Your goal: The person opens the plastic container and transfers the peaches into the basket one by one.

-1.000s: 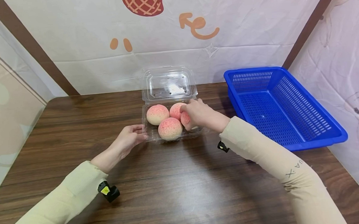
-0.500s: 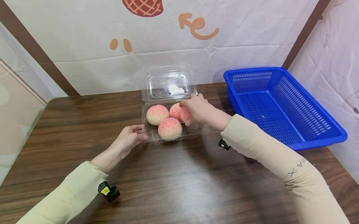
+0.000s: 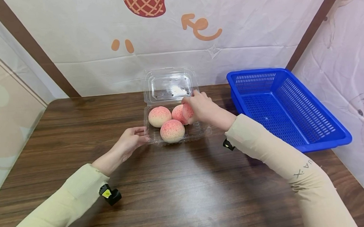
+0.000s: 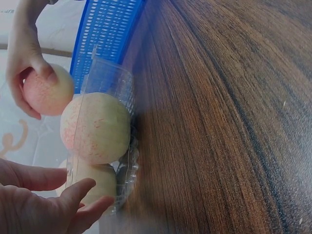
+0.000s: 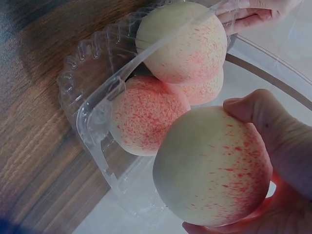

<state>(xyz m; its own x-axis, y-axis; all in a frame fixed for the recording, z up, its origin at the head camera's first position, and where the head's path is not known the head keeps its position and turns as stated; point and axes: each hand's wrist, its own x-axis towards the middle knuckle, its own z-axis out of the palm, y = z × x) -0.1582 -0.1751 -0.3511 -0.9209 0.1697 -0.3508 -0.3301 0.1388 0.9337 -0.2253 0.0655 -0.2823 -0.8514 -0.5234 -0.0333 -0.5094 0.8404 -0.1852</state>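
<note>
My right hand (image 3: 204,109) grips a pink-and-cream peach (image 5: 209,165), raised over the right part of a clear plastic clamshell container (image 3: 198,131). Thumb and fingers wrap round the fruit in the right wrist view. Three other peaches sit inside: one at back left (image 3: 160,117), one in front (image 3: 172,131), and one behind (image 3: 177,113), partly covered by the held fruit. At the container's left end, my left hand (image 3: 129,140) touches the outer wall with fairly straight fingers (image 4: 78,192). The hinged lid (image 3: 171,85) stands up at the back.
To the right of the container is a blue perforated plastic basket (image 3: 298,147), near the right forearm. The brown wood-grain table (image 3: 173,189) reaches back to a printed white cloth (image 3: 90,70). Small black devices are strapped at both wrists.
My right hand has lifted the peach up out of the container's right side and shifted slightly right. The left hand, the other peaches and the basket stay in place.
</note>
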